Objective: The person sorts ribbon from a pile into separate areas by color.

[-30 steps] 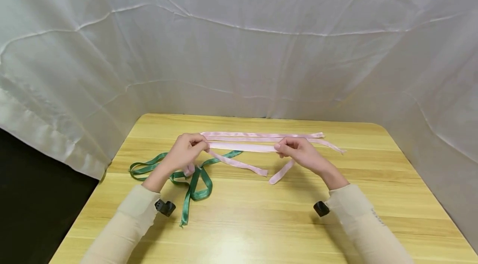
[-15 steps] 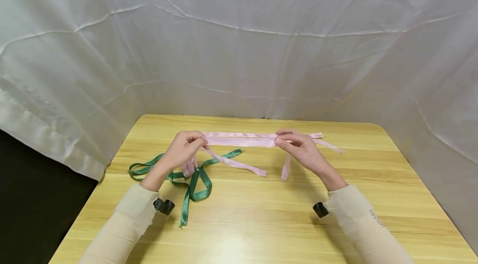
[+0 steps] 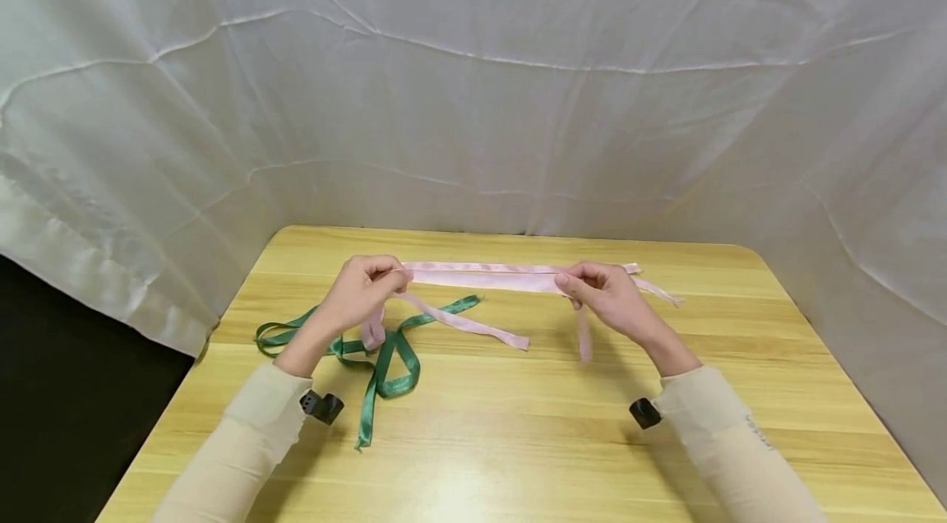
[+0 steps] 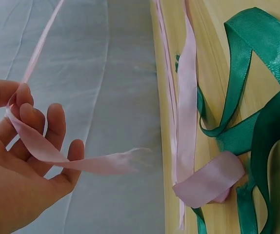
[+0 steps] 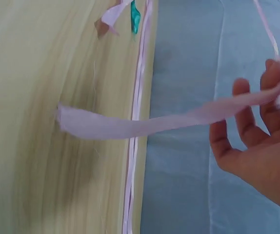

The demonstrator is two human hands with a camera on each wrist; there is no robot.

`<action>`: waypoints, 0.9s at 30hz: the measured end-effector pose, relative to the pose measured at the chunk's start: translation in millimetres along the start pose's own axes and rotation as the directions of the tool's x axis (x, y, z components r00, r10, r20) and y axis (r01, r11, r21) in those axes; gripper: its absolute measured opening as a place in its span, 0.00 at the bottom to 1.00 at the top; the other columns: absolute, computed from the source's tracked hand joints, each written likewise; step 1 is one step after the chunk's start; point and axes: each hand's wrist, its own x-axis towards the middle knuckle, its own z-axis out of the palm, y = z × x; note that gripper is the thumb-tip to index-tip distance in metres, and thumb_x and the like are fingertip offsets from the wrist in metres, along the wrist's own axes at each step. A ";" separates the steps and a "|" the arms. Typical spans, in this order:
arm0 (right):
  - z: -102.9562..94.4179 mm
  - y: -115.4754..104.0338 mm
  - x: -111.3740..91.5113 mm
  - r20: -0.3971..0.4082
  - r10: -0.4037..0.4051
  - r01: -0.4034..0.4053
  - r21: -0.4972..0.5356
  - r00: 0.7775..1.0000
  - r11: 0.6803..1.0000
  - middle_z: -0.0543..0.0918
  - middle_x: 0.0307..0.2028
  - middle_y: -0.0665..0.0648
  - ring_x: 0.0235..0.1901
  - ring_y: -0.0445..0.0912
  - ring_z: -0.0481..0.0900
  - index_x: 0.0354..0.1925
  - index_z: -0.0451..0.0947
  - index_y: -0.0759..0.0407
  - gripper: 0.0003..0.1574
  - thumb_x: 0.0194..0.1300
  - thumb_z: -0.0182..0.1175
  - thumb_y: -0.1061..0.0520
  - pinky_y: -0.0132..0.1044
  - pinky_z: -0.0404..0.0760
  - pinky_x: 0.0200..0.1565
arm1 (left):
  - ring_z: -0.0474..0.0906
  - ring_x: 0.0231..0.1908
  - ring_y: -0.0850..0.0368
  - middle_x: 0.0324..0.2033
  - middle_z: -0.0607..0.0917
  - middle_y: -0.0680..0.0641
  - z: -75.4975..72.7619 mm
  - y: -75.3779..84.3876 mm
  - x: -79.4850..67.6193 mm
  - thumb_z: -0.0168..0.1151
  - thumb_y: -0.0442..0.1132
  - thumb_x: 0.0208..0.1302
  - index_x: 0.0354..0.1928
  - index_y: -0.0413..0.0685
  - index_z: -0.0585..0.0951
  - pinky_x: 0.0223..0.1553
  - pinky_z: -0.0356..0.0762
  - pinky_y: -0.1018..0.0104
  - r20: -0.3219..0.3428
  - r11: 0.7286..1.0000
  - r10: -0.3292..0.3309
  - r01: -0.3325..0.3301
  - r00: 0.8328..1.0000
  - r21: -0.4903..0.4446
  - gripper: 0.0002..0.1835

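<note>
A pink satin ribbon (image 3: 484, 280) is stretched level between both hands, raised over the far part of the table. My left hand (image 3: 367, 286) pinches it between thumb and forefinger; in the left wrist view a loose pink tail (image 4: 40, 146) hangs across the other fingers. My right hand (image 3: 602, 293) pinches the opposite end, and the ribbon's free end (image 5: 101, 124) dangles below it in the right wrist view. Beneath lie more pink ribbons (image 3: 473, 326), one with a curled loop (image 4: 210, 180) by the left wrist. A looped green ribbon (image 3: 399, 383) lies left of centre.
The wooden table (image 3: 518, 449) has its rounded back edge against a draped grey-white cloth (image 3: 473, 112). Long pink ribbons (image 3: 654, 290) lie near that back edge, past the right hand. A dark area (image 3: 66, 400) shows beyond the table's left side.
My right hand dips slightly inward and then moves right, widening the stretched span. The held ribbon has risen toward the back ribbons, and the tail below the right hand now hangs almost straight.
</note>
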 end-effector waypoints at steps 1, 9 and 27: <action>-2.0 0.5 -0.6 0.015 0.010 -0.010 0.008 1.000 1.000 0.78 0.26 0.52 0.25 0.44 0.70 0.41 0.84 0.61 0.18 0.79 0.61 0.47 0.35 0.71 0.32 | 0.70 0.26 0.57 0.26 0.82 0.49 -0.6 -0.7 0.3 0.60 0.38 0.75 0.28 0.47 0.84 0.38 0.74 0.64 0.001 1.000 0.004 -0.004 1.000 -0.007 0.14; -18.6 5.1 -5.8 0.099 0.081 -0.079 -0.021 0.992 0.997 0.85 0.30 0.53 0.36 0.46 0.82 0.33 0.80 0.64 0.27 0.82 0.55 0.45 0.38 0.78 0.44 | 0.60 0.19 0.61 0.23 0.80 0.49 -4.8 -3.5 3.2 0.57 0.37 0.77 0.23 0.45 0.80 0.26 0.62 0.67 -0.003 0.999 0.018 -0.018 1.000 -0.033 0.19; -53.1 24.1 -21.7 0.153 0.140 -0.142 0.004 0.978 0.990 0.88 0.42 0.54 0.47 0.41 0.84 0.44 0.82 0.70 0.23 0.82 0.56 0.49 0.37 0.82 0.53 | 0.81 0.37 0.42 0.30 0.85 0.40 -16.8 -21.4 1.6 0.53 0.39 0.79 0.28 0.43 0.84 0.48 0.74 0.61 -0.063 0.987 -0.157 0.155 0.986 -0.032 0.19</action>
